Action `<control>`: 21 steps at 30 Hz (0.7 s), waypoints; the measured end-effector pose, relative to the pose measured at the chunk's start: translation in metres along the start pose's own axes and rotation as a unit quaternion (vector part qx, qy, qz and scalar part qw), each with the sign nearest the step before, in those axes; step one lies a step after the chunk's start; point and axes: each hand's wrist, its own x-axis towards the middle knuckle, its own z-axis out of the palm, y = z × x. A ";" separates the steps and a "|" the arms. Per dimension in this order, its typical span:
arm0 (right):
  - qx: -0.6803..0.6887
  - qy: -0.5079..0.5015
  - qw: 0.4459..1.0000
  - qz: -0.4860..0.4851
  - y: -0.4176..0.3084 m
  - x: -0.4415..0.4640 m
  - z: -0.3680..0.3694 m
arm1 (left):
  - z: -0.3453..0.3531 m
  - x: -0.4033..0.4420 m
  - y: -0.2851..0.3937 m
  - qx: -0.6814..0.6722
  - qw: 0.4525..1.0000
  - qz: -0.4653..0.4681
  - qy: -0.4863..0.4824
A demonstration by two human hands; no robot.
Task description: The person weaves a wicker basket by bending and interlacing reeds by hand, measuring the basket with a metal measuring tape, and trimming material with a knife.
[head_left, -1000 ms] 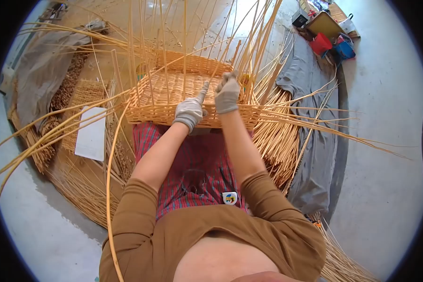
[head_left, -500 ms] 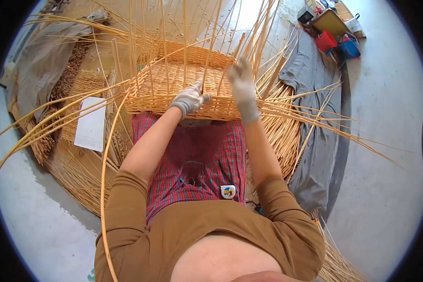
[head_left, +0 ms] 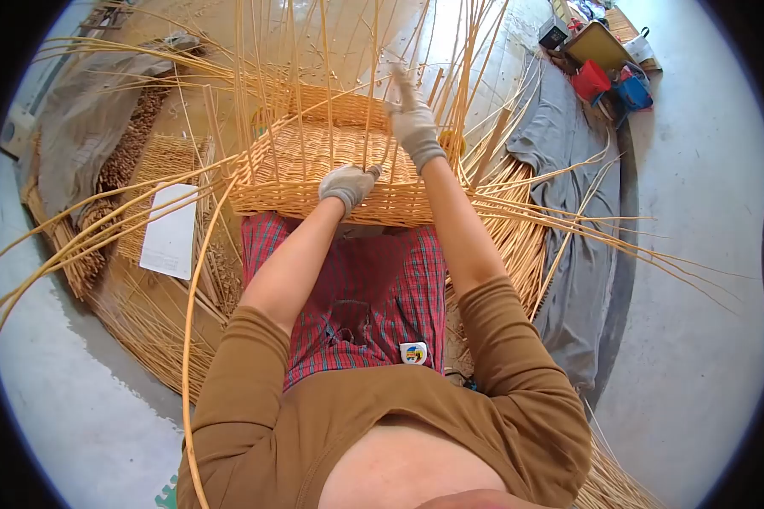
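Observation:
A rectangular wicker basket (head_left: 314,199) rests across the person's lap, with tall upright rods rising from its walls. My left hand (head_left: 346,187), in a pale glove, is closed over the rim of its near wall, beside an upright rod. Its fingertips are partly hidden. My right hand (head_left: 413,127), also gloved, is raised above the near right part of the basket. A thin curved willow rod (head_left: 386,153) runs between the two hands, and the right fingers appear closed on it, though they are smeared by motion.
Bundles of long rods (head_left: 518,246) lie to the right beside a grey cloth (head_left: 569,280). At left are a white sheet (head_left: 168,233), a woven panel (head_left: 157,165) and a covered bundle (head_left: 85,127). A tape measure (head_left: 413,353) sits on the lap. Red and blue containers (head_left: 592,79) stand at upper right.
My right hand has moved left and up, in over the basket. My left hand has shifted slightly right and down along the rim, and the basket sits slightly lower in view.

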 end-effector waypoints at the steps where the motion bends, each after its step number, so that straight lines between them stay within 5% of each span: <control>1: 0.083 0.000 0.992 0.094 -0.026 -0.011 -0.018 | -0.004 -0.002 0.000 0.000 1.000 0.001 -0.004; 2: 0.210 0.035 0.968 0.133 -0.049 -0.032 -0.030 | -0.013 -0.009 0.003 0.011 0.999 0.028 -0.031; 5: 0.254 0.166 0.952 0.046 0.042 -0.129 -0.050 | -0.011 -0.006 0.000 -0.006 0.997 0.042 -0.070; 6: 0.287 0.227 0.930 -0.006 0.039 -0.146 -0.047 | -0.010 -0.005 -0.004 -0.127 0.987 0.091 -0.035; 7: 0.287 0.234 0.929 0.001 0.041 -0.156 -0.049 | -0.007 -0.002 -0.006 -0.244 0.960 0.136 -0.003; 8: 0.327 0.230 0.906 0.139 0.044 -0.162 -0.054 | -0.008 0.008 -0.002 -0.240 0.962 0.134 -0.010; 9: 0.359 0.222 0.862 0.280 0.026 -0.168 -0.063 | -0.022 -0.003 0.015 -0.250 0.958 0.132 0.058; 11: 0.380 0.225 0.859 0.259 0.008 -0.167 -0.060 | -0.017 -0.015 0.034 -0.264 0.947 0.137 0.124; 13: 0.366 0.131 0.920 0.054 -0.007 -0.158 -0.047 | -0.011 -0.004 0.042 -0.234 0.953 0.032 0.188; 14: 0.363 0.141 0.918 0.081 -0.006 -0.159 -0.059 | 0.008 0.012 0.029 -0.364 0.899 0.120 0.211; 15: 0.360 0.120 0.897 0.227 -0.007 -0.160 -0.089 | 0.013 0.002 0.024 -0.360 0.903 0.122 0.199; 17: 0.273 0.243 0.884 0.292 0.017 -0.173 -0.112 | -0.009 -0.011 0.023 -0.316 0.787 0.270 0.456; 18: 0.272 0.246 0.886 0.285 0.023 -0.167 -0.116 | -0.003 0.002 0.019 -0.513 0.713 0.376 0.295; 19: 0.315 0.269 0.860 0.298 0.024 -0.174 -0.118 | 0.005 0.000 0.032 -0.515 0.716 0.373 0.289; 20: 0.355 0.291 0.832 0.313 0.024 -0.184 -0.121 | 0.021 -0.004 0.055 -0.366 0.895 0.235 0.102; 21: 0.312 0.247 0.869 0.295 0.027 -0.177 -0.126 | 0.025 -0.007 0.077 -0.176 0.977 0.079 -0.089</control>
